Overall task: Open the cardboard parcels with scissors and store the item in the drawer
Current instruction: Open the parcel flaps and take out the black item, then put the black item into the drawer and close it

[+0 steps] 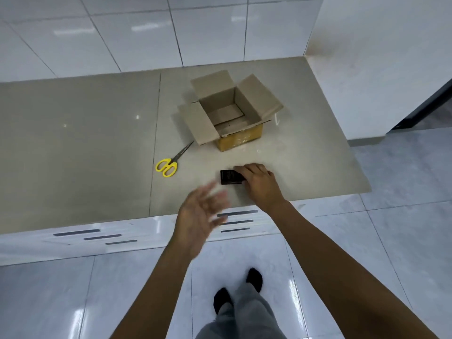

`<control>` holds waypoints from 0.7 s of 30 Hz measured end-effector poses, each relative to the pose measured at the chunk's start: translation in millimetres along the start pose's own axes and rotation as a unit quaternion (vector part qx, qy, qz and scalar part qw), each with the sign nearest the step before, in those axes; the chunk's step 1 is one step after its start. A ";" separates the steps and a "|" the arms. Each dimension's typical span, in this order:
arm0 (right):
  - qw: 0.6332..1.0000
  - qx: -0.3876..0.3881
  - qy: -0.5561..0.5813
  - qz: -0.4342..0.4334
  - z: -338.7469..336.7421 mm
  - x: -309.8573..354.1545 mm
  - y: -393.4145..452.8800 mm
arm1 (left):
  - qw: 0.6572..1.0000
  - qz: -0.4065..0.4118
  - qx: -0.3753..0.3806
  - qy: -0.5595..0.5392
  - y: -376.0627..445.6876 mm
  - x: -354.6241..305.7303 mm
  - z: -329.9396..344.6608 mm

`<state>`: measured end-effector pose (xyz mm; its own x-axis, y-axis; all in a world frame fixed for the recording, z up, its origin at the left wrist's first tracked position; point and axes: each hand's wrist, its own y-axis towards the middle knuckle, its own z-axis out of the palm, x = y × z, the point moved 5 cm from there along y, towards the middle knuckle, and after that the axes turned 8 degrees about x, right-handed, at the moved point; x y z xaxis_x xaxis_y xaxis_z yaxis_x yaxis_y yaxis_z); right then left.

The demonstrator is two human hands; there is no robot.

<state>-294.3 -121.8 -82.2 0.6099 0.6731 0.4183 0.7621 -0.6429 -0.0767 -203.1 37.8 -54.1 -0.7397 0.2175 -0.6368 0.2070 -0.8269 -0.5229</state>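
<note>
An open cardboard parcel [241, 137] stands on the beige counter [85, 148], all its flaps folded out and its inside looking empty. A small black box [228, 176] lies on the counter in front of it, and my right hand [258, 183] grips its right end. Yellow-handled scissors [171, 161] lie shut on the counter to the left of the parcel. My left hand [198, 221] hovers blurred, fingers spread, over the counter's front edge and holds nothing. Below the edge are white drawer fronts with dark handle slots [236, 221].
A second stack of drawer fronts [95, 237] sits further left under the counter. A white wall borders the counter on the right. My feet in dark shoes [241, 289] stand on the glossy tiled floor close to the drawers.
</note>
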 end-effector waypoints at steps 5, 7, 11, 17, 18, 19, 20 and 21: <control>0.999 -0.032 0.004 0.002 5.8 -1.5 -1.3 | 0.956 -0.219 0.031 -0.194 8.2 90.9 -44.4; 0.999 -0.043 0.002 -0.002 7.3 -2.2 -1.5 | 0.954 -0.198 -0.004 -0.224 29.1 106.6 -58.6; 0.999 -0.052 -0.003 -0.011 13.6 -4.7 -1.6 | 0.948 -0.164 -0.068 -0.263 72.1 128.9 -74.6; 0.996 -0.082 0.000 -0.046 29.7 -16.1 -5.7 | 0.932 -0.147 -0.106 -0.315 117.1 167.3 -77.9; 0.995 -0.088 0.005 -0.053 31.5 -17.2 -6.7 | 0.927 -0.137 -0.108 -0.333 122.3 172.5 -78.2; 0.994 -0.092 0.011 -0.060 33.1 -18.2 -6.7 | 0.920 -0.127 -0.108 -0.354 127.4 176.8 -77.9; 0.993 -0.095 0.015 -0.066 34.3 -19.3 -7.3 | 0.916 -0.117 -0.108 -0.369 130.8 180.6 -76.5; 0.992 -0.098 0.017 -0.071 35.1 -19.8 -7.2 | 0.912 -0.106 -0.109 -0.380 134.6 183.0 -75.9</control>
<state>-304.3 -117.7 -121.7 0.4891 0.7512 0.4433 0.7804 -0.6039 0.1621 -262.1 5.7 -284.0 -0.9912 -0.1296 0.0256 0.0680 -0.6670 -0.7420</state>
